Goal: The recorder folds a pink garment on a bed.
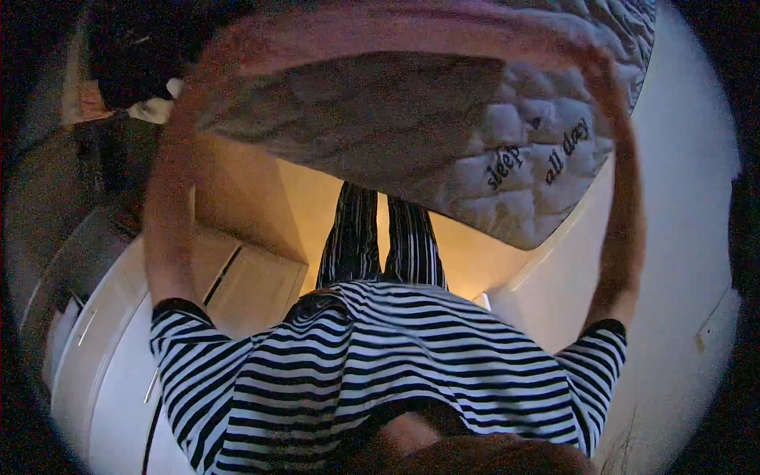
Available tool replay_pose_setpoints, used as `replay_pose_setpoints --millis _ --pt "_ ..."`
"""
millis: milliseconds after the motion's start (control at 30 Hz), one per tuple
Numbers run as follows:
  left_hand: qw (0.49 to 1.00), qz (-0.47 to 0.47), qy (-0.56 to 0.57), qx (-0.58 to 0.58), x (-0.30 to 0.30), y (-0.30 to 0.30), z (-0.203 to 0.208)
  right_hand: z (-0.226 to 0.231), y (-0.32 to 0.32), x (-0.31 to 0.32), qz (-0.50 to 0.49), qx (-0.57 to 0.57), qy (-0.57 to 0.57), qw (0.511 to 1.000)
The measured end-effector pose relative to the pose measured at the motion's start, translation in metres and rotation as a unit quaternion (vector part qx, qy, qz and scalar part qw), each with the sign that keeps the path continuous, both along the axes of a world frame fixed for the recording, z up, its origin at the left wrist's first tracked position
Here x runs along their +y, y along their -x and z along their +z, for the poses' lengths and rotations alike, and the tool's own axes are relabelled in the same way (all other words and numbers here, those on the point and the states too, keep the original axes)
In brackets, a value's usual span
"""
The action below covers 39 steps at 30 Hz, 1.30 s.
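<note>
A length of pink cloth [404, 30] is stretched between my two raised hands, in front of me and over a grey quilted bed cover [514, 198]. My left hand [218, 59] is closed on the cloth's left end. At the right end, my right hand [595, 63] is closed on it too. Both hands are dim and blurred, so single fingers hardly show. The cloth's kind is unclear, and its upper edge runs close to the top of the view. Dark lettering marks the cover's near right corner.
A pale wooden cabinet with drawers [103, 340] stands at my left. Dark clothes and other fabric [127, 55] are heaped at the far left. A white wall [681, 237] rises along the right. Lit floor [305, 190] lies around my legs, short of the bed.
</note>
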<state>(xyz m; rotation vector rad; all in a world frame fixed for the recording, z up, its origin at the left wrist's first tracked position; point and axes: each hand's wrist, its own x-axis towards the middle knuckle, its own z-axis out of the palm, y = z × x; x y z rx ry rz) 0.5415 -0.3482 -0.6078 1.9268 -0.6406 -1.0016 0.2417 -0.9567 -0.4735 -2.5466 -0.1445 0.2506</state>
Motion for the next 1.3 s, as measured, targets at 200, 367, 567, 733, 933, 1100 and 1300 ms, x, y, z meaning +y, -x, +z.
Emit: replay_pose_setpoints --millis 200,367,567,733,933,1100,1300 --pt "0.997 0.067 0.018 0.042 -0.103 -0.107 0.245 0.081 -0.106 -0.049 0.0 -0.236 0.14 0.962" --pt "0.989 -0.085 -0.117 -0.024 -0.079 -0.12 0.321 0.169 -0.124 -0.039 -0.071 -0.176 0.013 0.982" --pt "0.976 -0.068 0.184 -0.098 -0.084 -0.102 0.3 0.176 -0.143 -0.024 -0.142 -0.049 -0.133 0.98" --pt "0.869 -0.019 -0.132 -0.477 -0.043 0.018 0.199 0.105 -0.032 0.066 -0.146 -0.13 0.283 0.939" --pt "0.85 -0.152 -0.011 -0.505 0.001 0.163 0.024 -0.046 0.105 0.141 -0.134 -0.097 0.237 0.957" --pt "0.851 -0.168 -0.058 -0.494 -0.001 0.199 -0.01 -0.075 0.127 0.16 -0.229 -0.016 0.147 0.962" --pt "0.916 -0.178 -0.16 -0.323 -0.043 0.212 0.073 -0.038 0.067 0.189 -0.259 0.011 0.171 0.95"
